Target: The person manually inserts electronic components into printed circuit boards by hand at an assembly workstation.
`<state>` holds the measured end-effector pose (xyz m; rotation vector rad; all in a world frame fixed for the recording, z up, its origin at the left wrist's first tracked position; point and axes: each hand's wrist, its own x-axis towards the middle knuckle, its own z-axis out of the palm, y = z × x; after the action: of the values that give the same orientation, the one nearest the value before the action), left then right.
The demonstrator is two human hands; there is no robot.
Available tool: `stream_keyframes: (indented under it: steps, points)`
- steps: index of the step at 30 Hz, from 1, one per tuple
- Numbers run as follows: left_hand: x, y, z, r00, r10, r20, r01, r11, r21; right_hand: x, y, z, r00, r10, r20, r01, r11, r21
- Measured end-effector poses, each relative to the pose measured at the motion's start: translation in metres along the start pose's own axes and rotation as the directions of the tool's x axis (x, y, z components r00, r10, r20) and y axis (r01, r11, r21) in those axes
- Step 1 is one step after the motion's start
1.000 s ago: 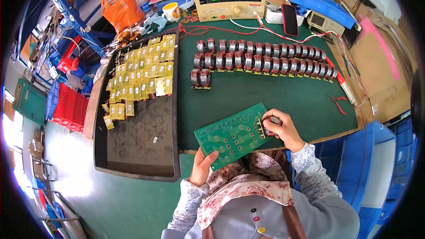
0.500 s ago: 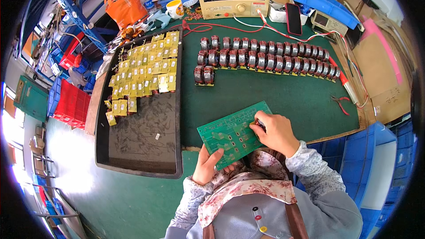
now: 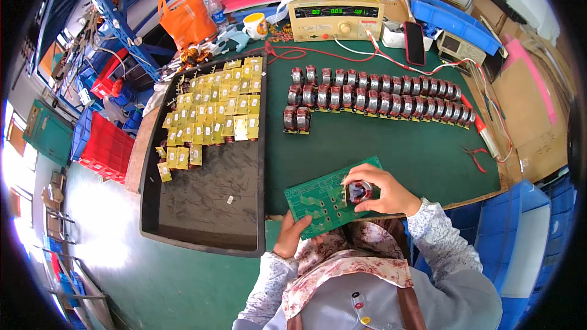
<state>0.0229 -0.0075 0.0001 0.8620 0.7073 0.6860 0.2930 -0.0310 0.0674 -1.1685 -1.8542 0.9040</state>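
My left hand [image 3: 292, 233] grips the near left corner of a green circuit board [image 3: 306, 200], thumb on top and the other fingers underneath. The board is tilted, held over the front edge of the table. Between the thumb and fingers of my right hand [image 3: 386, 190] is a copper-wound toroidal coil [image 3: 360, 192] on a small board. The coil is at the right part of the green board; whether it touches the board I cannot tell. Farther back stand rows of similar coils [image 3: 373, 101], with a separate pair [image 3: 296, 120] at their left end.
On the left lies a black tray [image 3: 202, 208] partly filled with yellow coil boards [image 3: 211, 107]. A power supply [image 3: 336, 19], a mug [image 3: 255, 25] and a phone [image 3: 414, 44] stand at the back. Red-handled pliers [image 3: 474, 159] and a red-and-white probe [image 3: 487, 136] lie to the right.
My right hand has turned, so the coil in its fingers now shows plainly. My left hand still grips the board. The whole view has shifted slightly.
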Motion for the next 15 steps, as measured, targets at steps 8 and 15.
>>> stream_keyframes:
  steps: [8,15]
  points:
    - [-0.001,-0.005,0.0,1.0,-0.006,-0.007,0.006,1.0,-0.004,0.037,0.009,0.021,0.963,0.166,-0.213,-0.116,0.966,0.231]
    - [0.0,0.001,0.001,0.999,-0.034,0.033,0.034,0.999,0.001,0.134,0.05,0.01,0.931,0.047,-0.361,-0.18,0.922,-0.344]
